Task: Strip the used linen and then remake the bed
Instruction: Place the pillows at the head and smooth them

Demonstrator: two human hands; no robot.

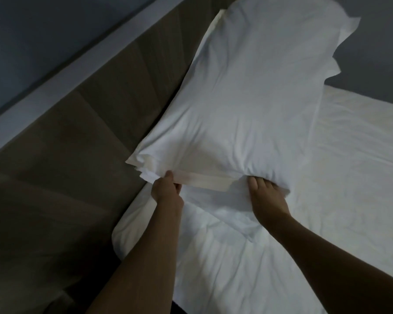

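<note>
White pillowcase filled with a pillow, plump through the middle, its open near end sagging toward both hands. At that open end, flat folded hem of cloth showing, a paler cream strip stretched between the two hands; whether this strip is the inner flap of the case or the pillow's own edge, cannot tell.

Left hand at the near left corner of the case, fingers and thumb curled, pinching the hem edge. Right hand at the near right corner, fingers tucked into the cloth under the bulge of the pillow, gripping the case there; fingertips hidden in the folds. Both forearms bare, reaching forward from the bottom edge.

Pillow held out ahead of both hands, running away from them and up, its far end loose and flared, a floppy corner hanging off beyond the right hand's side. Near end just above the bed.

Below and around the hands, white sheet spread over the mattress, wrinkled under the forearms, smoother out past the right hand. To the left of the left hand, brown padded headboard in panels, running alongside the pillow, touching or just beside its left edge. Beyond that, a pale ledge and a grey wall. Light dim throughout.
</note>
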